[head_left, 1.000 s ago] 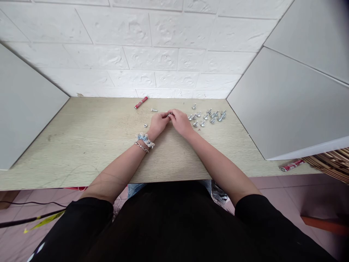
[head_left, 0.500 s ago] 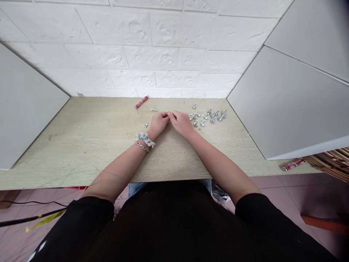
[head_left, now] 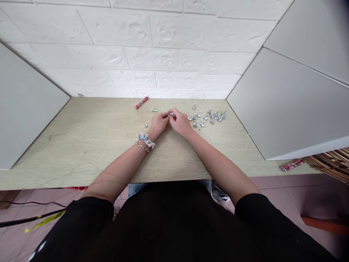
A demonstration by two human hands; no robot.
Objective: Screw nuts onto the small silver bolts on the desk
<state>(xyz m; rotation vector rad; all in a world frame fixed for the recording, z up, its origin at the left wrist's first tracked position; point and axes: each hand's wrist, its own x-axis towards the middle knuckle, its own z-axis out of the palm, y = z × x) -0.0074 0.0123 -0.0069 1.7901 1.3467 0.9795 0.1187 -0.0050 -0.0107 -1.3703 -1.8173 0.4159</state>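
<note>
Looking at a white brick-patterned wall [head_left: 174, 54] beyond both hands, with a pale wood-grain tabletop [head_left: 89, 138] under them. Pinched between the fingertips of the left hand [head_left: 159, 123] and the right hand [head_left: 180, 121]: a small silvery metal piece [head_left: 170, 114]. Mostly covered by fingers, so can't make out the exact shape.

Left hand: curled, thumb and fingers brought together on one side of the piece. Right hand: same deal from the other side, down to a tight pinch.

Just past the left hand, a loose silvery metal bolt [head_left: 154, 110] lying on its side. Just left of that same hand, a small silvery metal nut [head_left: 145, 126]. Farther out beyond it, a slim red tube [head_left: 141, 102]. Right of the right hand, a scatter of silvery metal bolts with wide round washers [head_left: 206, 117], mostly shank up.

Handling-wise, probably light, hard and rigid, so no real crushing worry. Likely a bit slick though, and easy to drop at that size. Would go for fingertips on the outer edge, one side per hand.
</note>
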